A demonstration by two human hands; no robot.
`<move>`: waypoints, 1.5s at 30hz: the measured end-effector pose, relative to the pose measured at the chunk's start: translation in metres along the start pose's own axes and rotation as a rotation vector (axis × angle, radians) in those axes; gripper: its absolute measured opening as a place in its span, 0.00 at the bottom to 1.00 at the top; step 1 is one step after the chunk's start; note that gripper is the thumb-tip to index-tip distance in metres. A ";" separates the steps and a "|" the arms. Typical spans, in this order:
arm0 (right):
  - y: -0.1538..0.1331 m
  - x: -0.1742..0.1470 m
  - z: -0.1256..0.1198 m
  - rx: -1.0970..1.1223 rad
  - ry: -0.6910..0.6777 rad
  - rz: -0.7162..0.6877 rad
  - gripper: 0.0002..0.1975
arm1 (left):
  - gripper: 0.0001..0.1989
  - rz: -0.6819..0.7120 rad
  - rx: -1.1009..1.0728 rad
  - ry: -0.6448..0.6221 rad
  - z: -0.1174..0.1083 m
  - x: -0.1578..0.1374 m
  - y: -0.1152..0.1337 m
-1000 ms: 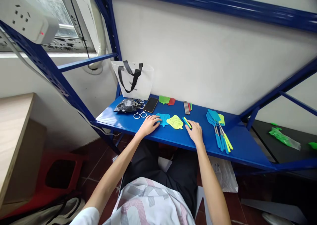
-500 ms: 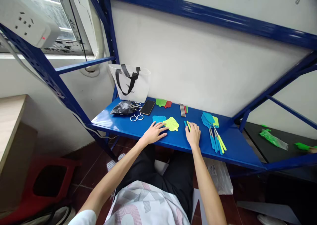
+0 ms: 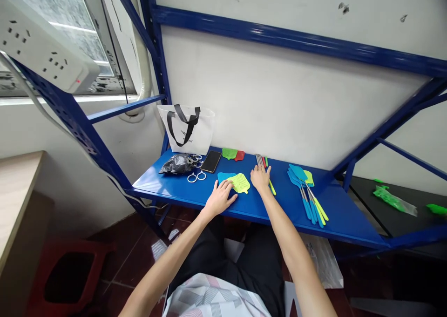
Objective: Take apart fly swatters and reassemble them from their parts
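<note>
My left hand (image 3: 220, 198) lies with fingers stretched out on the blue shelf, its fingertips at the edge of a yellow-green fly swatter head (image 3: 240, 183). That head partly overlaps a blue swatter head (image 3: 225, 177). My right hand (image 3: 260, 178) reaches over the near ends of several silver metal rods (image 3: 259, 159), fingers apart; whether they touch the rods is unclear. Just right of the rods are a red handle (image 3: 264, 162) and a green one. A yellow-green handle (image 3: 273, 188) shows beside my right wrist. Assembled blue and yellow-green fly swatters (image 3: 307, 193) lie in a pile at right.
Green (image 3: 229, 153) and red (image 3: 239, 155) swatter heads lie near the wall. To the left are a phone (image 3: 211, 161), white rings (image 3: 196, 177), a black plastic bag (image 3: 177, 164) and a white tote bag (image 3: 195, 133). Blue metal posts (image 3: 87, 140) frame the shelf.
My right hand has moved from the handles near the front edge, forward and left to the metal rods. My left hand stays by the yellow-green head. The view has tilted up slightly.
</note>
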State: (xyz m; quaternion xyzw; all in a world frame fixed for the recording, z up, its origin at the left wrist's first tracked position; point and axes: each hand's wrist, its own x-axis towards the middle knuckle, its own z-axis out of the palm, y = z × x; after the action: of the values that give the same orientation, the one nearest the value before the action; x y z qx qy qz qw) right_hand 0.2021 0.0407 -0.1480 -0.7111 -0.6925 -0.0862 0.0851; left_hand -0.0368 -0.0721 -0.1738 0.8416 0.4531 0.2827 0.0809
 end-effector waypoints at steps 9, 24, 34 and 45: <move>-0.001 0.008 -0.011 0.005 -0.063 0.056 0.25 | 0.17 0.013 0.003 0.023 0.001 0.002 0.002; 0.004 0.024 -0.017 0.038 -0.107 0.229 0.26 | 0.10 -0.047 0.020 0.084 0.000 0.002 0.004; 0.006 0.039 -0.029 0.119 -0.219 0.114 0.25 | 0.11 -0.041 0.018 0.071 0.000 0.002 0.001; -0.019 -0.007 -0.049 0.079 -0.298 -0.051 0.24 | 0.11 -0.040 0.026 0.084 -0.001 0.002 0.004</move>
State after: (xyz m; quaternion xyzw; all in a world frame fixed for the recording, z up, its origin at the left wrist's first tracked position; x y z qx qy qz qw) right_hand 0.1830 0.0225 -0.1019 -0.6942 -0.7183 0.0454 0.0071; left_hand -0.0333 -0.0727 -0.1703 0.8206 0.4765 0.3103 0.0565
